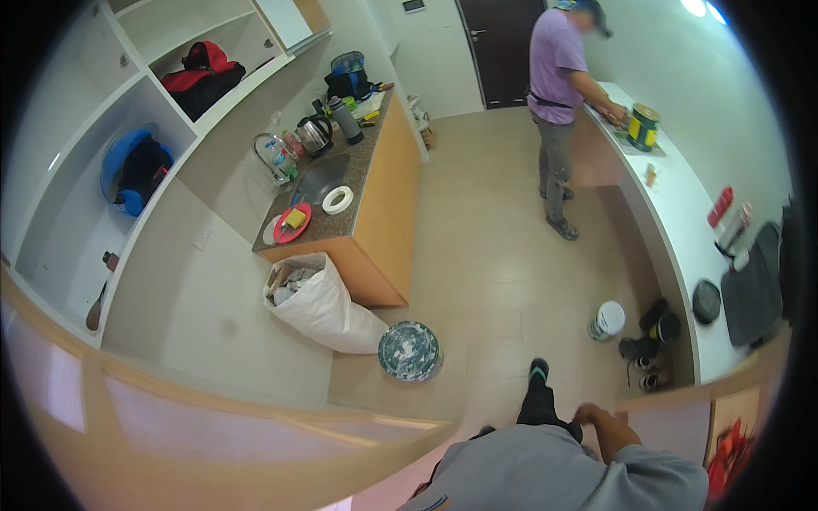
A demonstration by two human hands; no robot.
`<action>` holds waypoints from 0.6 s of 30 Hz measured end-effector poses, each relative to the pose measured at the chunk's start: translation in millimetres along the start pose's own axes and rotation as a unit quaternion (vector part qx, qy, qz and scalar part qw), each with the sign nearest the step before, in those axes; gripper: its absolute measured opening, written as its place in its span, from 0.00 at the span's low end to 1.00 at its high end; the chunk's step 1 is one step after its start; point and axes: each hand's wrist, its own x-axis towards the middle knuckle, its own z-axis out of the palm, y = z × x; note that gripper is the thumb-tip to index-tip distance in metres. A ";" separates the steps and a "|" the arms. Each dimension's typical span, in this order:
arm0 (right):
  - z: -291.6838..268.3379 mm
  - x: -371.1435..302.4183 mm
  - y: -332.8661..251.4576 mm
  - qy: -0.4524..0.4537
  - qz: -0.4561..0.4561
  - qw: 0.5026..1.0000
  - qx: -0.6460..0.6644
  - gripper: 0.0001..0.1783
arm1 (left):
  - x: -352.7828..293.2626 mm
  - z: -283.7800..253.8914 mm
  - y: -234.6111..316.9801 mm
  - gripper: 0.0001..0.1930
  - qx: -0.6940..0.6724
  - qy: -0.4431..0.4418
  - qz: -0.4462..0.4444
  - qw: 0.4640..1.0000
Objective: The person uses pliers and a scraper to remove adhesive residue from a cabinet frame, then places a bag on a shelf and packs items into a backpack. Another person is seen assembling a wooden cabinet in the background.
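My right hand [588, 414] hangs low beside my dark trouser leg [538, 404], next to a wooden edge at the doorway. Its fingers are turned down and too hidden to read, and nothing plainly shows in them. My left hand is out of view, behind my grey shirt. One of my feet, in a dark shoe [538, 369], steps onto the beige floor [486, 319]. Ahead on that floor stand a paint-smeared bucket [410, 351] and a white pail [607, 320].
A person in a purple shirt [558, 64] works at the white counter [673, 192] by a green-yellow can [643, 128]. At left, a stuffed white sack [319, 311] leans by the sink cabinet [383, 226]. Shoes [639, 349] lie under the counter. A wooden frame [213, 404] crosses the lower left.
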 end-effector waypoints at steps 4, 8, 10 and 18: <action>-97.0 4.8 46.9 -0.109 0.087 0.981 0.131 0.18 | 62.1 34.0 84.6 0.14 -0.054 0.053 -0.008 0.997; -289.5 92.2 103.6 0.079 -0.076 0.987 -0.113 0.19 | 119.9 96.4 157.8 0.14 -0.141 0.077 -0.029 0.987; -427.4 117.6 74.0 0.304 -0.243 0.903 -0.179 0.24 | 132.4 104.0 198.7 0.15 -0.169 0.103 -0.034 0.980; -757.3 160.1 -53.3 0.399 -0.278 0.840 0.238 0.12 | 195.4 97.1 347.0 0.14 -0.202 0.122 -0.098 0.967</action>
